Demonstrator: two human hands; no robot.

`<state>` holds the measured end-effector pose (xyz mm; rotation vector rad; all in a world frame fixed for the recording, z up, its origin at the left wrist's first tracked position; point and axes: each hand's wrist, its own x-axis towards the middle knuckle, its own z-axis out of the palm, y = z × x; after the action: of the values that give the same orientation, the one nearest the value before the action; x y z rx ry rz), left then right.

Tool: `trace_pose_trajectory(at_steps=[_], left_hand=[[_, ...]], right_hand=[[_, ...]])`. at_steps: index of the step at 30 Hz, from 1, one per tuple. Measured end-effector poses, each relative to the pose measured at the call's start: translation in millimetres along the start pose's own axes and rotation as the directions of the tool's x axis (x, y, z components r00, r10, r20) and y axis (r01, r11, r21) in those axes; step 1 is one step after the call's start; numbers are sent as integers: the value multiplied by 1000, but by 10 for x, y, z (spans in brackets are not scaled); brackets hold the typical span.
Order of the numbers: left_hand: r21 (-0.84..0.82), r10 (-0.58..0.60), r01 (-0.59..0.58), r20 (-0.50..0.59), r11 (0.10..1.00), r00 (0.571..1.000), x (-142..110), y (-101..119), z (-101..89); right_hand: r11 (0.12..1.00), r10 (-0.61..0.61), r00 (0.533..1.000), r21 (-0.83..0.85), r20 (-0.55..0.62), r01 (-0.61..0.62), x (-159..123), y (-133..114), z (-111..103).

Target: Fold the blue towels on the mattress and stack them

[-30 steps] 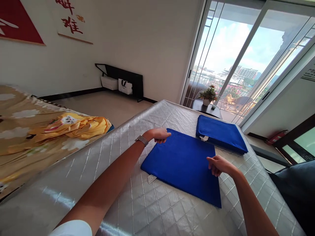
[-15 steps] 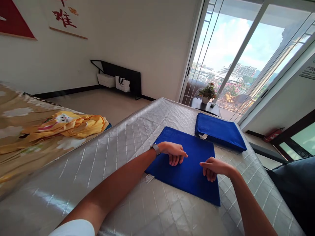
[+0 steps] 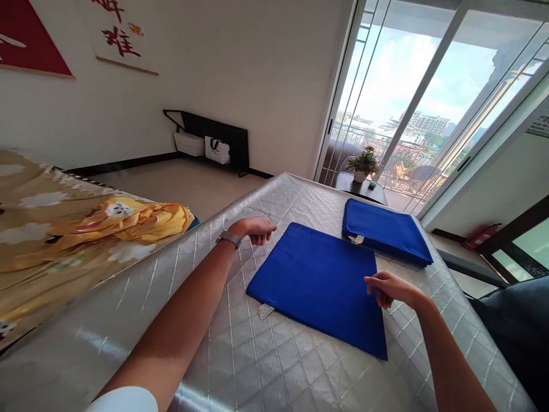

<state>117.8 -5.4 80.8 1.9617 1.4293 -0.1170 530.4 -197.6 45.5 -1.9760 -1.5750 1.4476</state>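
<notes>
A flat blue square, like a folded cloth or a thin cushion cover, lies on a silver quilted mattress, a white tag at its near left corner. Off its upper left edge hovers my left hand, fingers loosely curled with nothing in them and a watch on the wrist. My right hand is over the square's right edge, its fingers bent in and holding nothing; whether it touches the fabric I cannot tell. Behind to the right sits a thicker stack of the same blue pieces, also with a white tag.
On the left is another bed with a patterned cover and a crumpled yellow cloth. A small table with a potted plant stands by the glass sliding door. A dark padded object is at the right edge.
My left hand has moved left, from above the blue square to beyond its upper left edge. My right hand has shifted slightly right, to the square's right edge. The blue square lies still.
</notes>
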Motion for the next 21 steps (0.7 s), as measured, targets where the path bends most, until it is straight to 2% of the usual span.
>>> trace_pose_trajectory(at_steps=[2,3,6,10,13,15,18,21], left_hand=[[-32,32,-34,-54,999,998,6,38,-18],[-44,56,-60,-83,997,995,8,71,-11],[-13,156,-160,-162,987,974,0,191,49],[56,235,-229,-178,972,956,-23,320,149],[79,225,-215,-146,973,963,-15,352,199],[73,208,-201,-111,977,972,12,342,221],[49,191,-188,-67,981,979,73,311,252],[44,177,-175,-43,984,983,133,293,287]], right_hand=[[995,-78,980,46,-183,88,82,45,-55],[989,-126,952,44,-279,143,121,62,-77],[965,-256,824,-82,-505,250,211,91,-105],[933,-355,679,-295,-643,208,331,137,-33],[888,-444,605,-416,-660,198,477,237,67],[864,-459,614,-485,-642,139,582,335,125],[829,-402,692,-560,-600,-3,693,470,170],[796,-349,751,-600,-560,-77,723,533,170]])
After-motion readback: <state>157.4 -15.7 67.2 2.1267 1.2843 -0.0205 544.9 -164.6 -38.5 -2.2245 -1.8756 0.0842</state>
